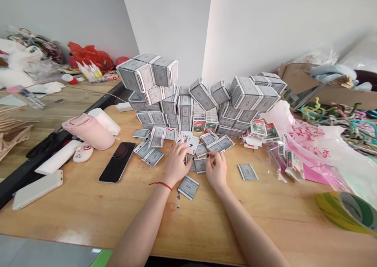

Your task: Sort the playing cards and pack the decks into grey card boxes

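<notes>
My left hand (176, 162) rests with fingers spread, its fingertips on face-up playing cards (193, 145) and its thumb beside a small folded card (191, 165). My right hand (217, 170) is curled, with thumb and forefinger pinched at the right edge of a grey-backed folded playing card (200, 165). Nearer to me, a single folded card (188, 188) lies between my forearms, and another folded card (247, 172) lies to the right. More folded cards (150, 155) are scattered to the left of my left hand. Behind both hands stands a structure of card cubes (185, 109).
A black phone (118, 162), a pink bottle (88, 131) and a white power bank (38, 189) lie at left. On the right are card boxes (258, 128), a plastic bag (309, 141) and a yellow-green tape roll (347, 212). A cardboard box (332, 94) stands behind.
</notes>
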